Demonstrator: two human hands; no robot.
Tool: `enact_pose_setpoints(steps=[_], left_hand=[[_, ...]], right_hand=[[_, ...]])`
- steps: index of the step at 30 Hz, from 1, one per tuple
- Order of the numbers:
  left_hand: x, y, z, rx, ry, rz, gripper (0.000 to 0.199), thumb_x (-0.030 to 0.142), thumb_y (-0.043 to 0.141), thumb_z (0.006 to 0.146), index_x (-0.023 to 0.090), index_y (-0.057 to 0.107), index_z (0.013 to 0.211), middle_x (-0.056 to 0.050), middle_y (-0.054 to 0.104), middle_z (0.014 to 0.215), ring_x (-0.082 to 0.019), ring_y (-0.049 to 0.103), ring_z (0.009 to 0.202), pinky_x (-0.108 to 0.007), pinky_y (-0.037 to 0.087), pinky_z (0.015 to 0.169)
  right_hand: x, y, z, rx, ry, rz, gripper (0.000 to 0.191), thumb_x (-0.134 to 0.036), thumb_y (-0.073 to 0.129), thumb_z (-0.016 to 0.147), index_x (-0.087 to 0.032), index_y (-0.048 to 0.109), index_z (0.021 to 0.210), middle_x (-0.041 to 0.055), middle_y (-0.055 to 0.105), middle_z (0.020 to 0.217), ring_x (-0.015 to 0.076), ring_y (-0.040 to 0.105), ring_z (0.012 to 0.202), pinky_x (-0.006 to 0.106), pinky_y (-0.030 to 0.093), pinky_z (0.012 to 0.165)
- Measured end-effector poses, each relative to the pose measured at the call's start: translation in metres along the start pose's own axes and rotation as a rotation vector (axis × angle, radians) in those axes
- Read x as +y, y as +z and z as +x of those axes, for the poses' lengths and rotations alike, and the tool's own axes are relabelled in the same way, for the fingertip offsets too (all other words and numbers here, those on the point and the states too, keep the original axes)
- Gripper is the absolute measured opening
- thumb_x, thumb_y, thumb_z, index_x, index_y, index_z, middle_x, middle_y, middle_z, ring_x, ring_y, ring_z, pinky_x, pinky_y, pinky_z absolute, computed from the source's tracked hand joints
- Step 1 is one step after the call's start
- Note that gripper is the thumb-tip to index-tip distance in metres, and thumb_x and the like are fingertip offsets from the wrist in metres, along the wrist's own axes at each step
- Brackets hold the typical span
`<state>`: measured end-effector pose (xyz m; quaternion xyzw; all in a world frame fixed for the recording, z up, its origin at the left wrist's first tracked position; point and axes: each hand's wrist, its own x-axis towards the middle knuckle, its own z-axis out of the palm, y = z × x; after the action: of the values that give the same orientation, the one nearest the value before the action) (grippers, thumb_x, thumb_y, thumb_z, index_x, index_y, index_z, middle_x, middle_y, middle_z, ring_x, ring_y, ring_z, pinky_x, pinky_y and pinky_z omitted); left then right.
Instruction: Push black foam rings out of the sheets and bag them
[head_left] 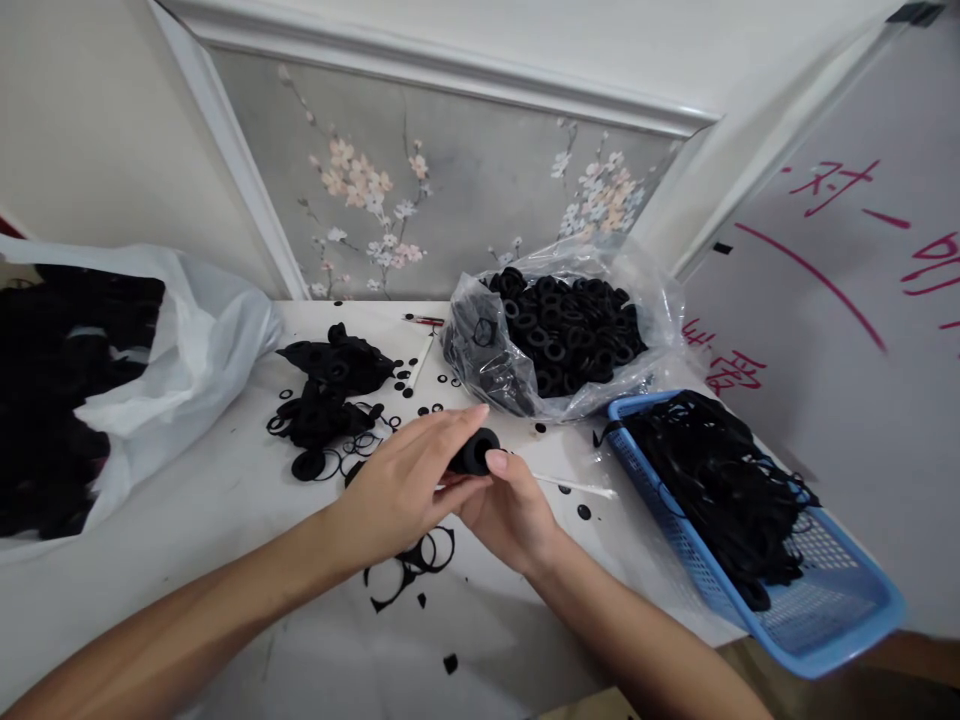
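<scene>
Between my two hands is a black rubber ring [477, 452], perhaps a short stack of them, its round hole facing up toward me. The fingers of my left hand [412, 470] close on it from the left and above. My right hand [514, 510] grips it from below and the right, thumb against its edge. Under my hands lie black cut-out scraps [412, 565] with large round holes. To the left of my left hand is a pile of black rubber pieces [330, 385] with thin loose rings. Beyond my hands, a clear plastic bag [660, 300] holds many black rings [570, 330].
A blue basket [847, 640] with black scraps stands at the table's right edge. At the left, a white plastic bag [225, 320] holds black pieces. Small black discs [583, 512], a white stick [577, 487] and a red pen [424, 320] lie on the white table [225, 510]. A whiteboard [847, 250] leans right.
</scene>
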<state>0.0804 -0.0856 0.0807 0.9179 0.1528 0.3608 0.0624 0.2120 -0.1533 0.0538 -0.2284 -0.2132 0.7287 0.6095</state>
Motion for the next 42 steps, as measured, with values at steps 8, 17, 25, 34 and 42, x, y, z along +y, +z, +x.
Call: enact_pose_setpoints(steps=[8, 17, 25, 34, 42], left_hand=[[-0.010, 0.003, -0.002, 0.004, 0.036, 0.006, 0.048, 0.029, 0.058, 0.093, 0.018, 0.046, 0.138, -0.009, 0.071, 0.113, -0.018, 0.071, 0.095, -0.027, 0.058, 0.083], [-0.013, -0.004, 0.012, -0.125, -0.688, -0.492, 0.053, 0.043, 0.078, 0.071, 0.026, 0.067, 0.121, -0.002, 0.075, 0.105, -0.021, 0.072, 0.087, -0.030, 0.060, 0.078], [-0.027, -0.014, 0.016, 0.074, -0.820, -1.247, 0.052, 0.037, 0.084, 0.066, 0.018, 0.070, 0.112, -0.010, 0.075, 0.096, -0.021, 0.072, 0.074, -0.032, 0.061, 0.072], [-0.027, -0.020, 0.015, 0.002, -0.751, -1.630, 0.052, 0.046, 0.085, 0.063, 0.023, 0.071, 0.107, -0.008, 0.075, 0.090, -0.021, 0.072, 0.066, -0.031, 0.062, 0.060], [-0.026, -0.024, 0.012, -0.007, -0.749, -1.526, 0.062, 0.060, 0.082, 0.059, 0.023, 0.071, 0.108, -0.011, 0.075, 0.093, -0.022, 0.071, 0.061, -0.032, 0.061, 0.054]], right_hand=[[-0.004, -0.006, 0.003, 0.037, 0.287, 0.181, 0.044, -0.052, 0.065, 0.076, -0.014, 0.068, 0.100, 0.0056, 0.072, 0.091, 0.0171, 0.064, 0.086, 0.029, 0.049, 0.081], [-0.008, -0.008, 0.005, 0.114, 0.378, 0.133, 0.067, -0.076, 0.058, 0.073, -0.012, 0.067, 0.091, 0.0076, 0.070, 0.086, 0.0185, 0.065, 0.088, 0.026, 0.046, 0.072], [-0.006, -0.010, 0.008, 0.244, 0.311, 0.081, 0.051, -0.066, 0.062, 0.079, -0.015, 0.066, 0.083, 0.0044, 0.071, 0.083, 0.0143, 0.065, 0.072, 0.025, 0.044, 0.068], [-0.001, -0.022, 0.016, 0.358, 0.323, 0.166, 0.030, -0.044, 0.071, 0.080, -0.015, 0.063, 0.081, -0.0005, 0.068, 0.072, 0.0105, 0.062, 0.063, 0.022, 0.043, 0.063], [0.002, -0.022, 0.018, 0.369, 0.339, 0.146, 0.026, -0.040, 0.073, 0.078, -0.016, 0.063, 0.079, -0.0011, 0.067, 0.069, 0.0092, 0.060, 0.061, 0.021, 0.043, 0.061]])
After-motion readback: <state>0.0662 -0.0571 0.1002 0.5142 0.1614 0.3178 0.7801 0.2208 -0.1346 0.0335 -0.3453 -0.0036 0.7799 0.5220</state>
